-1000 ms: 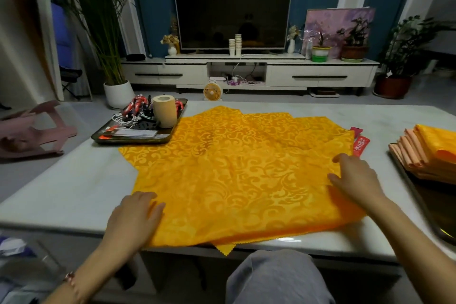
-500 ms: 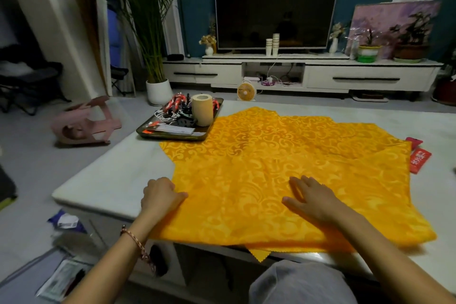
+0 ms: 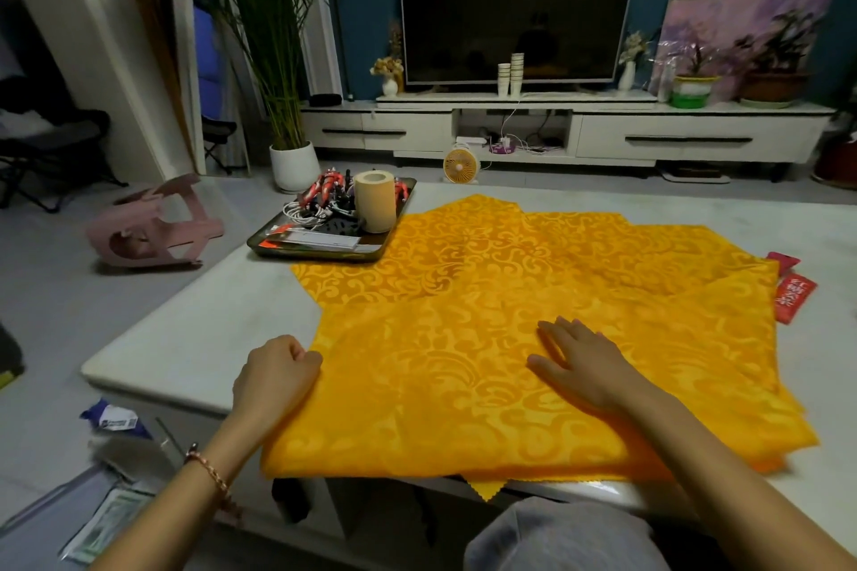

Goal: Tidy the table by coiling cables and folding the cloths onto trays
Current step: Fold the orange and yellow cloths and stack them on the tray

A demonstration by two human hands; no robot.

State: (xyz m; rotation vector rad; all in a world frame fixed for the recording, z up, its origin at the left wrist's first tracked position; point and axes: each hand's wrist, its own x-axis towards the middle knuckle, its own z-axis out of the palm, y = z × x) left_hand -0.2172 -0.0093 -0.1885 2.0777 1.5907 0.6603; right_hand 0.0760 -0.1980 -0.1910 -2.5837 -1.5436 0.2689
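A large yellow patterned cloth (image 3: 510,320) lies spread over the white table (image 3: 195,338), several layers overlapping, its near edge hanging a little past the table's front. My left hand (image 3: 273,378) has curled fingers that pinch the cloth's left corner. My right hand (image 3: 579,362) lies flat with straight fingers pressing on the middle of the top layer. A dark tray (image 3: 306,253) at the table's far left holds coiled cables (image 3: 324,195).
A cream tape roll (image 3: 374,201) and papers share the tray. Red packets (image 3: 793,294) lie at the cloth's right edge. A pink stool (image 3: 153,227) lies tipped on the floor to the left, with litter (image 3: 113,420) near the table's front left corner.
My view has swung left, so the right tray of folded cloths is out of sight. My right hand moved from the cloth's right edge to its middle; my left hand curled onto the left corner.
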